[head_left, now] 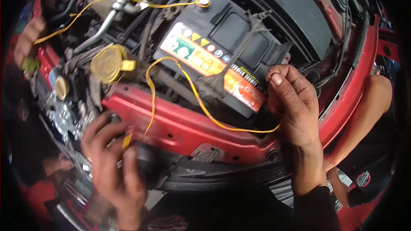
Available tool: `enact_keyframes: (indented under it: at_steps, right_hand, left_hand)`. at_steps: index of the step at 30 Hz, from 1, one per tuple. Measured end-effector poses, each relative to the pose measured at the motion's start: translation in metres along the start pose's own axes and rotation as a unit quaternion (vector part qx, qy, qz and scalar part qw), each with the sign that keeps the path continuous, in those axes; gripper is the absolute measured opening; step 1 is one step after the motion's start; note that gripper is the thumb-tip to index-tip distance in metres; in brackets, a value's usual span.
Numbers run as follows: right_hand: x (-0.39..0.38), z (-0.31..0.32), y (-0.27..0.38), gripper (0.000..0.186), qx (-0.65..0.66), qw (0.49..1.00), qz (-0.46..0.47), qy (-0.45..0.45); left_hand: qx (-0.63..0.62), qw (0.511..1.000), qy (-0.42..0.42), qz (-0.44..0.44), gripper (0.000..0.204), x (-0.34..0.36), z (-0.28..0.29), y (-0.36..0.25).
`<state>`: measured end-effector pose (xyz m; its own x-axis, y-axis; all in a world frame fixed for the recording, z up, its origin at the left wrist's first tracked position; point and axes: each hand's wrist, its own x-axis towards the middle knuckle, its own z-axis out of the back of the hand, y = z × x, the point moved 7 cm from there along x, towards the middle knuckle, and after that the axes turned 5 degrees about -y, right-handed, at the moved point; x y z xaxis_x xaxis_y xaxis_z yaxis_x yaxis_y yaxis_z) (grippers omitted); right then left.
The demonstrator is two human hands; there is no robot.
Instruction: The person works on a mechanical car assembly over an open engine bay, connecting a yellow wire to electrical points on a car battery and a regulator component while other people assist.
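My left hand (112,158), blurred by motion, has its fingers curled around a dark, rounded object (150,160) whose kind I cannot make out. A yellow wire (198,94) rises from beside that object, loops over the front edge of the car battery (205,62) and runs to my right hand (295,98). There, thumb and forefinger are pinched together by the battery's right end; the wire passes out of sight at the palm, and its end is hidden. Another yellow wire (167,5) meets the battery's far-left terminal (203,2).
A red crossmember (188,122) spans the front of the engine bay. A yellow cap (107,64) stands left of the battery, and a black box (284,10) behind it. Another person's hand (30,40) is at the far left by the second wire; another person's arm (364,115) is at the right.
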<state>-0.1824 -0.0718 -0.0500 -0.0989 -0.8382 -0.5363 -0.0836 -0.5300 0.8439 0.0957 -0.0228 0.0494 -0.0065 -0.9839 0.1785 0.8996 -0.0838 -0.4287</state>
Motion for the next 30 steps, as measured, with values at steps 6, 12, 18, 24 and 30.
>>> enact_keyframes:
  at_steps: [6,12,18,24,30]
  right_hand:
    - [-0.011,-0.025,0.000,0.018,0.014,0.993,0.104,0.052]
    - [-0.019,-0.026,-0.028,0.017,0.150,0.976,-0.097,0.129]
    - [-0.022,-0.026,-0.008,0.010,-0.099,0.973,0.178,0.110]
    - [-0.047,-0.035,0.025,0.009,-0.287,0.840,0.457,0.055]
    - [-0.045,-0.037,0.030,0.003,-0.304,0.861,0.402,0.064]
  left_hand:
    - [-0.315,0.949,0.010,-0.009,0.017,0.039,-0.059,-0.064]
    - [-0.272,0.952,-0.016,-0.141,0.028,0.029,-0.084,-0.082]
    - [-0.166,0.952,0.012,-0.256,0.026,0.022,-0.087,-0.082]
    - [-0.417,0.852,0.217,0.232,0.017,0.007,-0.103,-0.060]
    - [-0.397,0.901,0.114,0.135,0.014,0.016,-0.090,-0.055]
